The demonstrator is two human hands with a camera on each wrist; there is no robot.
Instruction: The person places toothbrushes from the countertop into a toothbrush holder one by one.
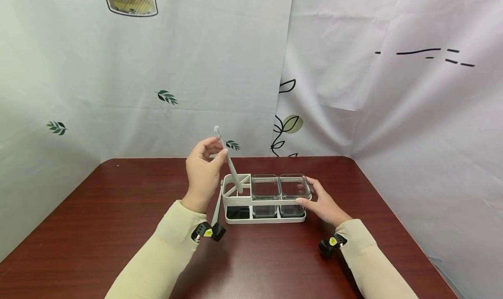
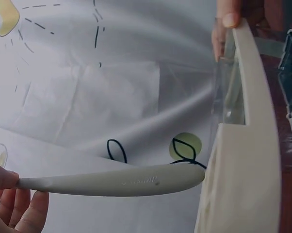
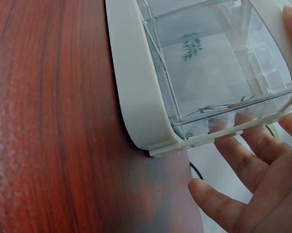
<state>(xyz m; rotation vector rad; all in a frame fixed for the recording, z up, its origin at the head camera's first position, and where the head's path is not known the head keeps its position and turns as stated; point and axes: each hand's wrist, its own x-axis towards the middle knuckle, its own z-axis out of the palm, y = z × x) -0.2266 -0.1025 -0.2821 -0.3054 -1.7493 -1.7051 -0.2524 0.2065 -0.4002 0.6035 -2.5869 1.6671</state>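
Observation:
My left hand (image 1: 204, 168) pinches a pale grey toothbrush (image 1: 232, 170) near its neck, bristle head up. The brush slants, and its handle's lower end is at the divided left section of a white toothbrush holder (image 1: 278, 220). In the left wrist view the handle (image 2: 112, 182) lies close to the holder's upper rim (image 2: 248, 170); whether they touch I cannot tell. My right hand (image 1: 324, 203) grips the holder's right end, thumb on the front of the upper rim and fingers along the side. Two clear cups (image 1: 266, 187) sit side by side in the holder.
The holder stands on a dark red wooden table (image 1: 118, 220). A slim pale stick (image 1: 217, 207) shows just left of the holder, its lower end hidden behind the left wrist camera (image 1: 218, 232). A white printed curtain (image 1: 196, 50) hangs behind and beside the table.

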